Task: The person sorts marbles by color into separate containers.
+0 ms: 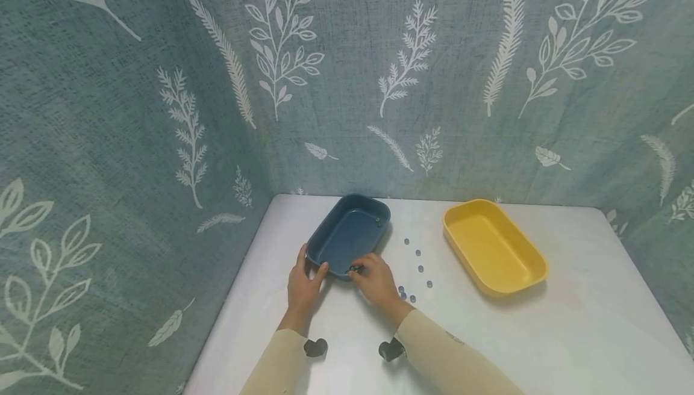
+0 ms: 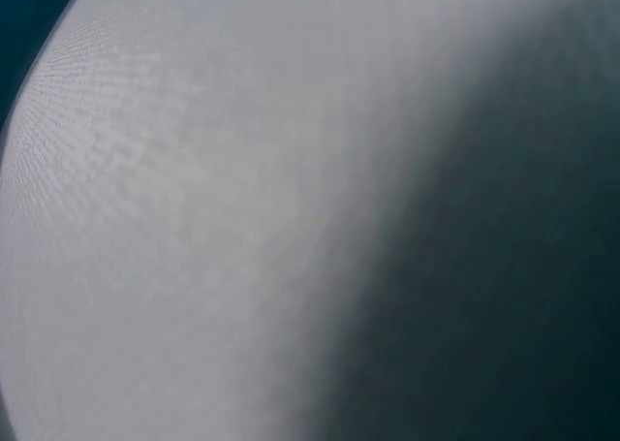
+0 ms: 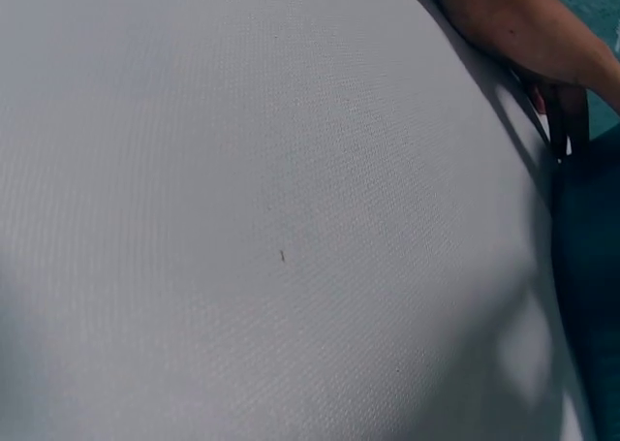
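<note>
A deep blue tray (image 1: 347, 235) stands on the left part of the table. My left hand (image 1: 303, 286) grips its near left corner, thumb at the rim and fingers along the outer side. At the near right corner, my right hand (image 1: 375, 277) pinches a small dark green piece (image 1: 355, 268) just inside the rim; its exact kind is too small to tell. More small green pieces (image 1: 378, 221) lie at the tray's far right end. Several small blue-grey glass-like pebbles (image 1: 418, 253) are scattered on the table right of the tray. The right wrist view shows the blue tray's side (image 3: 591, 267).
A yellow tray (image 1: 490, 250) stands slantwise on the right half of the white table (image 1: 575, 298). Leaf-patterned green cloth (image 1: 347, 82) hangs behind and at the sides. The left wrist view shows mostly blurred white tabletop and a dark shadow.
</note>
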`<state>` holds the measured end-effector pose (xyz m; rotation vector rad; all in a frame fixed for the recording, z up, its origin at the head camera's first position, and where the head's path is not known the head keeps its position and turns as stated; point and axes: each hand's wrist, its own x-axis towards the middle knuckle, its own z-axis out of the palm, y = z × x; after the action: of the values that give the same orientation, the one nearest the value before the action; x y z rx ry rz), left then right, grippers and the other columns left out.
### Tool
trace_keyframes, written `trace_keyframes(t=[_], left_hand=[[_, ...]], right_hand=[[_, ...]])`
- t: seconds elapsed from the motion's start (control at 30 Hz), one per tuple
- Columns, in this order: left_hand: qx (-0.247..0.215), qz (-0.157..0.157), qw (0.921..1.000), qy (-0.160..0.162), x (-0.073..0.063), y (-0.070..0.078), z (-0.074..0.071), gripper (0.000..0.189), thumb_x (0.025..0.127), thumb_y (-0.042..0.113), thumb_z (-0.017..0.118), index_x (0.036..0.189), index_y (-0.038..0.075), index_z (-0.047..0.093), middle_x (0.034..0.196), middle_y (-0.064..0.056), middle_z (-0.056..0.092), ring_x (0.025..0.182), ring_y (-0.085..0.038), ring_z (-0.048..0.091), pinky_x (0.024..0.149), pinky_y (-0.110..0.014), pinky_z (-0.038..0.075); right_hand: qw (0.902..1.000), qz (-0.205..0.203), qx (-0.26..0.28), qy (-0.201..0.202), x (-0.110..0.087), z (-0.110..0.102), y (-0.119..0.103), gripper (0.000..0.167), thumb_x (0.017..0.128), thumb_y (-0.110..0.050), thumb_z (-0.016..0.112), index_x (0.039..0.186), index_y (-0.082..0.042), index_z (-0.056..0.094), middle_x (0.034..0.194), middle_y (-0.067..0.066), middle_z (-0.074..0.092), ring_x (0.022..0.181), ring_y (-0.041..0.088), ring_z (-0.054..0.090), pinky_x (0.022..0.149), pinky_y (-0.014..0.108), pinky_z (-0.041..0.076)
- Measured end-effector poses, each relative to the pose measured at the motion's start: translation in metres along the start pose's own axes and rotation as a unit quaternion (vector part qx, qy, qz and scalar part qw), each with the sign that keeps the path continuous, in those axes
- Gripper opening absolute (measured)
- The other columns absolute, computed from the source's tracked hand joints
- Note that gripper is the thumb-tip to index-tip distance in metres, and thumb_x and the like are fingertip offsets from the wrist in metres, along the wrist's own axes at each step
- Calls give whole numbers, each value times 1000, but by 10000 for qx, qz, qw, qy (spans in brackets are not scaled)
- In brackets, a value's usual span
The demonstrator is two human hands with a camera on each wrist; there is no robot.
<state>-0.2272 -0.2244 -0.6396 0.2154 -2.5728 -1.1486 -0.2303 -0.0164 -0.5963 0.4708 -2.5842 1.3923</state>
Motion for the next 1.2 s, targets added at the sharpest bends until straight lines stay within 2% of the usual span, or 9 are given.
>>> trace_keyframes(t=[0.53,0.77,1.0,1.2], left_hand=[[-77,-72,9999,-53,-3,7,-2,81,90,45,67,155,25,24,150,-12,41,132,-42,41,105,-62,32],[-13,-139,9999,-61,-2,9,-1,80,90,48,66,155,25,24,150,-11,41,132,-41,40,106,-61,31],[-95,-176,9998,-70,-2,8,0,81,89,49,67,155,25,25,150,-10,41,133,-41,40,106,-61,31],[-32,-50,10000,41,-2,6,-1,81,89,48,68,154,22,27,149,-12,42,130,-43,42,104,-63,31]], right_hand=[[9999,-15,-92,-111,-1,-3,2,22,84,-23,76,102,-12,72,106,-3,63,106,20,59,95,40,47],[9998,-125,-94,-110,0,-5,5,21,84,-22,77,102,-12,72,105,-4,63,106,19,59,95,39,47],[9998,-59,-13,-168,-1,-12,6,18,84,-20,75,101,-13,72,105,-4,65,107,21,60,96,41,47],[9995,101,125,-256,-4,-26,8,19,86,-19,75,103,-11,71,105,-7,65,107,17,60,96,38,47]])
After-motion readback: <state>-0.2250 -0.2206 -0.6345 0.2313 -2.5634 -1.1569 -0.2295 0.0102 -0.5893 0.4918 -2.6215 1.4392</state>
